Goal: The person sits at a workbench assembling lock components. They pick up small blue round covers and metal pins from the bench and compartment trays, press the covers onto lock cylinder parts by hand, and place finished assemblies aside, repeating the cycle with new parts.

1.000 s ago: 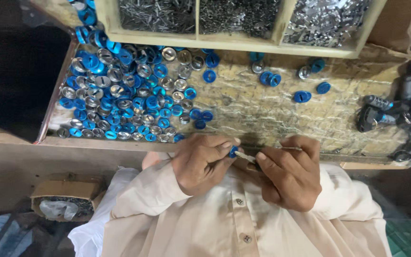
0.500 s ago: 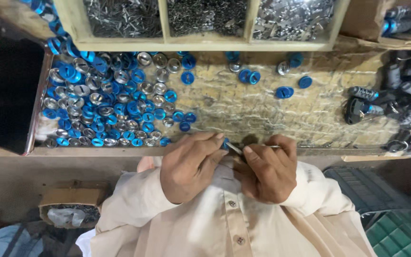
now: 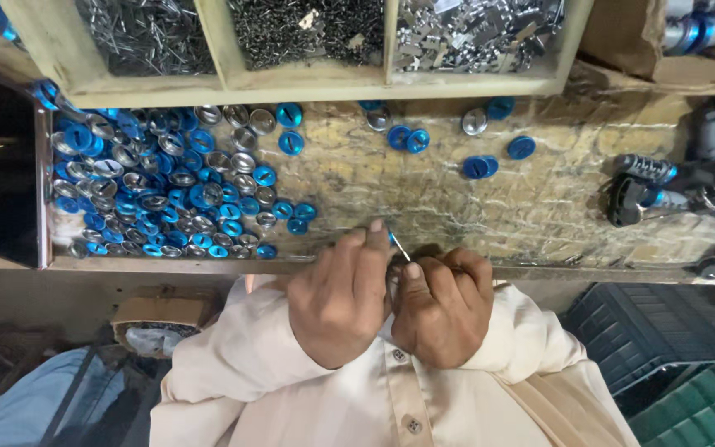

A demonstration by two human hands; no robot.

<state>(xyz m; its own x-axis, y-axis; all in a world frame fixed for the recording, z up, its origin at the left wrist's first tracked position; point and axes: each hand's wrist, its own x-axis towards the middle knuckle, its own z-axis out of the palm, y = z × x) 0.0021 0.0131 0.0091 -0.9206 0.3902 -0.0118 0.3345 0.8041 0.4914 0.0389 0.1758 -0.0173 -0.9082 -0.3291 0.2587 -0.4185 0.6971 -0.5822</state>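
I see my left hand (image 3: 343, 302) and right hand (image 3: 442, 308) pinched shut together on 1 small blue-and-silver metal disc (image 3: 393, 240). It looks light, stiff and slippery, so I'd grip its rim

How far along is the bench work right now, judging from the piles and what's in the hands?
Done: cannot tell; a few blue caps lie apart on the worktop, finished or not unclear. In hand: the left hand and right hand are pressed together at the bench edge around a small blue-and-metal piece, mostly hidden. Left: a large heap of blue and silver caps, plus full tray compartments of metal parts.
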